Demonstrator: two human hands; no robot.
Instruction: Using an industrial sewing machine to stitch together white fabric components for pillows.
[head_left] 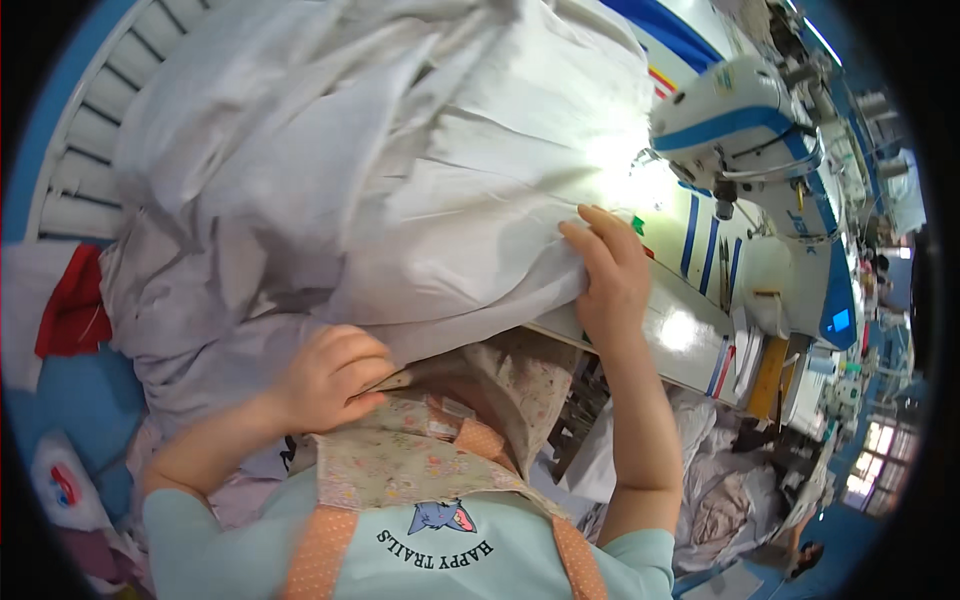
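A large heap of white fabric [440,230] spreads over the work surface and hangs down toward my lap. My right hand [615,275] lies on the fabric's right edge, close to the lit needle area of a white and blue sewing machine [730,120]. Its fingers are stretched out and a little apart. Lower down, my left hand [340,375] is curled by the fabric's near edge, just above my floral apron [400,465]. Thumb and fingers come close together there, and whatever lies between them is hidden.
Blue strips [690,235] mark the machine bed, with tweezers [724,270] lying beside them. A yellow wooden piece [768,378] stands at the table's right end. Crumpled cloth [725,495] is piled below right. A red cloth [75,305] lies at far left, near a white slatted rack [95,130].
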